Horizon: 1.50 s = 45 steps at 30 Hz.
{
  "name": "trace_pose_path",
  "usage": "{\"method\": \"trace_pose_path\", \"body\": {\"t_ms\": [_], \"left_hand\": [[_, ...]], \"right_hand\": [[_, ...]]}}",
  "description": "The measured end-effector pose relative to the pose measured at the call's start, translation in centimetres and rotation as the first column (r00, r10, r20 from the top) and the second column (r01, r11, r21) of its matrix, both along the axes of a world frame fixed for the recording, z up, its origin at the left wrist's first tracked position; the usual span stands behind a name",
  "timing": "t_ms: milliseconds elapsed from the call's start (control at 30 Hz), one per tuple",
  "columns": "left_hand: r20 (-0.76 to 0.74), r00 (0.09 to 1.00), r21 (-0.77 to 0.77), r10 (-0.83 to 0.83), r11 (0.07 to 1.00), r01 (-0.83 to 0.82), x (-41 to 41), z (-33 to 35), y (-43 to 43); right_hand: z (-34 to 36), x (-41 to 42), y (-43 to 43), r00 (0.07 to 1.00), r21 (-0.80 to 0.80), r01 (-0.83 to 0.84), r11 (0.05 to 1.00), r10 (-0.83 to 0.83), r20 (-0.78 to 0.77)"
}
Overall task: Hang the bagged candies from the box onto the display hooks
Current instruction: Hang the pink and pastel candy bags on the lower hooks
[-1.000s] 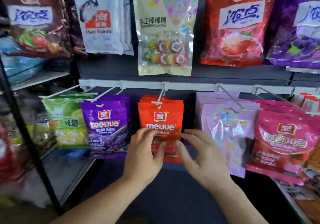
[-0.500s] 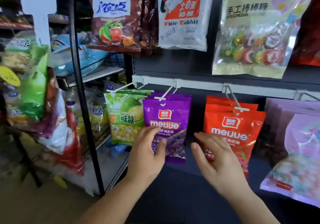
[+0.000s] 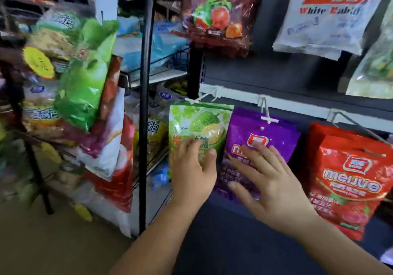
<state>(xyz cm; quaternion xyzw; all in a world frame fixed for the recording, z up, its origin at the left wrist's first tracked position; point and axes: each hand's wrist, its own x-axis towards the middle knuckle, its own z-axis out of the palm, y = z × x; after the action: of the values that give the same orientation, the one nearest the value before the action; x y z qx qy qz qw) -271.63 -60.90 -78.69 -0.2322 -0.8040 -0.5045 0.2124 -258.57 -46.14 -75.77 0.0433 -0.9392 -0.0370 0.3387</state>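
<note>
Since our view has swung left from half a second ago, the pink bags at the right edge have gone from sight and a crowded wire rack [image 3: 146, 104] now fills the left half. Both hands have shifted one bag leftward along the row. Our left hand [image 3: 192, 168], which lay on the purple bag [image 3: 263, 132], now rests on the green bag [image 3: 200, 123], with its fingers straight and flat on the front and the thumb up beside them, gripping nothing. Our right hand [image 3: 270, 181], which was at the red bag [image 3: 350, 177], is now spread wide over the lower half of the purple bag, fingertips touching its front, holding nothing.

The three bags hang side by side below the pale rail [image 3: 297, 107]: green at the left end, purple in the middle, red on the right, with more red ones behind it. The purple bag's white hook [image 3: 268, 119] passes through the hole in its top edge. Above the rail hang a dark red fruit bag [image 3: 217, 13] and a white bag [image 3: 331, 15].

On the wire rack, the upper basket [image 3: 170, 61] holds pale blue packets [image 3: 161, 40]. The shelf below holds more packets, too blurred to read.
</note>
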Motion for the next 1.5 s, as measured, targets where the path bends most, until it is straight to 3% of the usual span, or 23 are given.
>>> {"method": "trace_pose_path", "body": {"t_ms": [133,333,533,767,833,900,967,1100,1167,1300,1400,1500], "left_hand": [[0.032,0.999,-0.018,-0.025,1.000,0.025,-0.9,-0.5,0.3],[0.260,0.950,0.033,-0.171,0.985,0.169,-0.5,0.8,-0.6],[0.262,0.926,0.124,-0.273,0.961,0.248,3.5,5.1,-3.0],[0.094,0.958,-0.015,-0.269,0.962,0.272,4.9,15.2,-4.5],[-0.032,0.974,-0.076,-0.226,0.972,0.223,4.0,19.6,-3.8],[-0.188,0.970,-0.143,-0.153,0.982,0.127,2.9,23.7,-3.0],[-0.267,0.958,-0.219,-0.101,0.975,0.042,1.8,26.5,-2.3],[-0.337,0.941,-0.376,-0.040,0.922,-0.095,0.1,27.8,-1.5],[-0.346,0.938,-0.399,-0.020,0.908,-0.128,-0.7,27.5,-1.6],[-0.228,0.970,-0.539,-0.087,0.841,-0.051,-2.1,28.4,-2.4],[-0.189,0.974,-0.483,-0.122,0.875,0.016,-0.4,29.7,-2.1],[-0.272,0.944,-0.387,-0.187,0.919,0.070,3.7,30.8,0.5]], "right_hand": [[0.6,-0.9,0.7,0.996,-0.058,0.031,0.998,-0.026,0.084],[2.8,0.3,0.2,0.973,-0.172,0.071,0.982,-0.030,0.228],[8.6,3.8,-1.2,0.956,-0.272,0.081,0.959,0.002,0.294],[19.5,5.8,-1.2,0.996,-0.225,0.024,0.974,-0.005,0.084],[22.6,4.9,-0.3,0.998,-0.141,-0.010,0.990,0.000,-0.070],[25.2,3.7,0.9,0.984,0.045,0.024,0.999,-0.016,-0.178],[27.3,2.5,1.9,0.984,0.224,0.141,0.964,-0.112,-0.139],[29.1,1.3,3.9,0.925,0.348,0.321,0.881,-0.370,0.085],[29.6,1.1,4.3,0.924,0.337,0.307,0.890,-0.364,0.120],[30.7,2.1,4.1,0.962,0.173,0.218,0.961,-0.242,0.130],[30.8,4.1,5.1,0.982,0.140,0.183,0.973,-0.174,-0.076],[30.9,7.3,8.0,0.900,0.237,0.398,0.887,-0.327,-0.288]]}}
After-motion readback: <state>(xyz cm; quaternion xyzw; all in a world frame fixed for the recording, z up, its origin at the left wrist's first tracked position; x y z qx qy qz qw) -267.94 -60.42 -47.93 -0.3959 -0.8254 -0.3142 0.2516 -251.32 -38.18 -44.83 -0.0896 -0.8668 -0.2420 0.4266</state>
